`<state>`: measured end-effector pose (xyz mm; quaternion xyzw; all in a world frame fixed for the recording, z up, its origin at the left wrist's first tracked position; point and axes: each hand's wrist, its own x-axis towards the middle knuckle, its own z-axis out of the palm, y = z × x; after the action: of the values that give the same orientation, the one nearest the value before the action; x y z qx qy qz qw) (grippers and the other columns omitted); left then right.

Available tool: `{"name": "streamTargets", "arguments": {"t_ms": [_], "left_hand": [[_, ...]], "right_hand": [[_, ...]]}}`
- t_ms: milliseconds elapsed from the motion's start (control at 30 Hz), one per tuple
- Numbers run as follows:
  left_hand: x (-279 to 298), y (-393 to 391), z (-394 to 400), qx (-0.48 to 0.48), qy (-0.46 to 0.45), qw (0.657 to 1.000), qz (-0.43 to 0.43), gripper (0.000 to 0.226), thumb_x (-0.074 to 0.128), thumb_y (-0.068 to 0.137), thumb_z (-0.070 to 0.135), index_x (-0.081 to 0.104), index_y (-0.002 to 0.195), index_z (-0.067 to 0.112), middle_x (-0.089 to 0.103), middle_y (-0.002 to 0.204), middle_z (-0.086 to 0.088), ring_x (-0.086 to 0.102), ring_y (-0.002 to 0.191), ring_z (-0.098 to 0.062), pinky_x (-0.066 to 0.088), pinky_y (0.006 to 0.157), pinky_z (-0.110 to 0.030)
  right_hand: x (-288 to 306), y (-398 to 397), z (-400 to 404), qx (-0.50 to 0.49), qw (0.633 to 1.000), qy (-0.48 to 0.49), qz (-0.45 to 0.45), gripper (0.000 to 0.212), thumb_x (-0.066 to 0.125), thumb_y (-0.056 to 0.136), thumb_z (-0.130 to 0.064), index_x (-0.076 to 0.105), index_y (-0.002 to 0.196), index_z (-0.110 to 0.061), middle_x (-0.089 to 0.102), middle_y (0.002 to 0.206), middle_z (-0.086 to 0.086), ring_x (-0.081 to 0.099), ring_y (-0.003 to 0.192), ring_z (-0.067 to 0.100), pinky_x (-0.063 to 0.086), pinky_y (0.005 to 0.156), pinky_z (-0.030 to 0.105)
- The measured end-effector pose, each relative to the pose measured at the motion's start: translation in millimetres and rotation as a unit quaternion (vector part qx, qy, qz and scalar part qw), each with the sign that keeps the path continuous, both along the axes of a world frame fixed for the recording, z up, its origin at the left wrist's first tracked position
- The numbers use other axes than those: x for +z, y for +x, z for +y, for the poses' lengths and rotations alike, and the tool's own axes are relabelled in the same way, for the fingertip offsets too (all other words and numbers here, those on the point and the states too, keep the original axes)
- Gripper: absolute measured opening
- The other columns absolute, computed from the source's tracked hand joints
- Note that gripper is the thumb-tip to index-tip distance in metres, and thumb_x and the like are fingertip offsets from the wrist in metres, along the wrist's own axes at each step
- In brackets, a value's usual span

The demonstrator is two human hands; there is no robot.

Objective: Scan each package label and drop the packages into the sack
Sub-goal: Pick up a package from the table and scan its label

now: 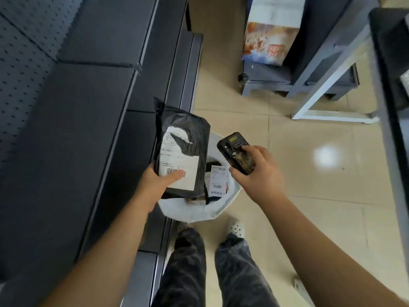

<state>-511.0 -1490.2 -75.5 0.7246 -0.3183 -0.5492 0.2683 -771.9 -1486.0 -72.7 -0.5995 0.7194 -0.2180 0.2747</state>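
Black plastic package [180, 149] is hanging just above the white sack [212, 210], the left hand [159, 181] gripping its labelled end while the right hand [254, 171] is clutching the scanner [235, 152] beside it; labelled packages [218, 181] are already lying inside the sack, and none are showing outside it.

sack [218, 212] mouth: open above | left: conveyor [88, 129] edge
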Motion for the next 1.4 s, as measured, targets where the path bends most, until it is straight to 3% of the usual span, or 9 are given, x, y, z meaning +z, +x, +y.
{"name": "streamTargets", "arguments": {"t_ms": [100, 200, 267, 600, 733, 833, 933, 1200, 1400], "left_hand": [[-39.8, 13.5, -7.6, -0.027, 0.047, 0.999, -0.006, 0.051, 0.085, 0.074, 0.026, 0.063, 0.120, 0.022, 0.072, 0.108, 0.003, 0.069, 0.101, -0.018, 0.057, 0.089, -0.041], [-79.5, 13.4, -17.5, -0.077, 0.068, 0.995, -0.017, 0.047, 0.084, 0.076, 0.031, 0.063, 0.118, 0.024, 0.072, 0.105, 0.008, 0.068, 0.098, -0.015, 0.054, 0.078, -0.030], [-105.2, 8.1, -22.6, -0.101, 0.083, 0.991, -0.026, 0.047, 0.083, 0.076, 0.036, 0.062, 0.116, 0.025, 0.071, 0.103, 0.009, 0.067, 0.095, -0.014, 0.054, 0.075, -0.030], [-236.7, -21.6, -43.5, -0.076, 0.145, 0.985, -0.052, 0.060, 0.081, 0.079, 0.035, 0.052, 0.125, 0.011, 0.064, 0.114, -0.007, 0.064, 0.089, -0.021, 0.050, 0.058, -0.028], [-293.0, -24.5, -52.4, -0.046, 0.164, 0.983, -0.072, 0.066, 0.078, 0.082, 0.038, 0.048, 0.134, 0.009, 0.061, 0.125, -0.010, 0.061, 0.107, -0.028, 0.052, 0.080, -0.035], [-335.6, -18.5, -61.3, -0.052, 0.171, 0.975, -0.130, 0.065, 0.078, 0.080, 0.043, 0.057, 0.128, 0.006, 0.063, 0.125, -0.012, 0.062, 0.110, -0.031, 0.054, 0.091, -0.041], [-373.2, -11.9, -64.6, -0.081, 0.167, 0.968, -0.172, 0.064, 0.077, 0.080, 0.046, 0.059, 0.121, 0.000, 0.062, 0.120, -0.009, 0.061, 0.105, -0.027, 0.048, 0.083, -0.032], [-448.0, -8.1, -60.8, -0.094, 0.164, 0.955, -0.229, 0.065, 0.077, 0.084, 0.036, 0.052, 0.130, -0.001, 0.058, 0.131, -0.018, 0.057, 0.119, -0.036, 0.043, 0.085, -0.034], [-447.4, 0.5, -63.1, -0.154, 0.225, 0.935, -0.226, 0.047, 0.045, 0.104, 0.033, 0.054, 0.127, -0.007, 0.058, 0.128, -0.026, 0.055, 0.117, -0.040, 0.039, 0.083, -0.035]], "right_hand": [[-31.1, 16.3, -2.8, -0.003, 0.999, 0.036, 0.000, 0.061, 0.077, 0.076, -0.039, 0.056, 0.132, -0.028, 0.051, 0.132, -0.006, 0.053, 0.115, 0.019, 0.045, 0.087, 0.028], [-62.2, 26.9, -5.8, -0.008, 0.998, 0.061, 0.011, 0.061, 0.076, 0.076, -0.040, 0.056, 0.132, -0.029, 0.049, 0.133, -0.006, 0.051, 0.116, 0.018, 0.048, 0.090, 0.032], [-81.7, 30.4, -8.7, -0.002, 0.997, 0.076, 0.025, 0.062, 0.075, 0.076, -0.041, 0.055, 0.133, -0.028, 0.049, 0.133, -0.005, 0.052, 0.116, 0.020, 0.048, 0.089, 0.033], [-154.4, 19.5, -28.9, 0.011, 0.989, 0.093, 0.112, 0.064, 0.071, 0.076, -0.045, 0.054, 0.135, -0.028, 0.052, 0.135, -0.001, 0.054, 0.114, 0.026, 0.050, 0.089, 0.038], [-163.4, 9.2, -35.5, -0.011, 0.989, 0.087, 0.119, 0.065, 0.072, 0.074, -0.045, 0.053, 0.134, -0.031, 0.052, 0.134, -0.003, 0.055, 0.113, 0.026, 0.049, 0.087, 0.037], [-164.2, 5.1, -38.1, -0.007, 0.991, 0.078, 0.112, 0.064, 0.073, 0.074, -0.043, 0.054, 0.134, -0.032, 0.053, 0.133, -0.004, 0.056, 0.110, 0.024, 0.047, 0.081, 0.033], [-163.2, 3.6, -37.2, 0.004, 0.991, 0.078, 0.106, 0.063, 0.074, 0.074, -0.042, 0.054, 0.133, -0.034, 0.053, 0.131, -0.008, 0.057, 0.107, 0.020, 0.042, 0.075, 0.029], [-171.4, 5.8, -30.3, 0.024, 0.992, 0.041, 0.119, 0.063, 0.073, 0.069, -0.046, 0.058, 0.129, -0.035, 0.060, 0.122, -0.009, 0.057, 0.100, 0.017, 0.045, 0.074, 0.030], [-172.5, 9.1, -26.9, 0.026, 0.992, 0.036, 0.114, 0.061, 0.073, 0.069, -0.046, 0.060, 0.128, -0.034, 0.061, 0.120, -0.010, 0.058, 0.099, 0.016, 0.047, 0.073, 0.031]]}}
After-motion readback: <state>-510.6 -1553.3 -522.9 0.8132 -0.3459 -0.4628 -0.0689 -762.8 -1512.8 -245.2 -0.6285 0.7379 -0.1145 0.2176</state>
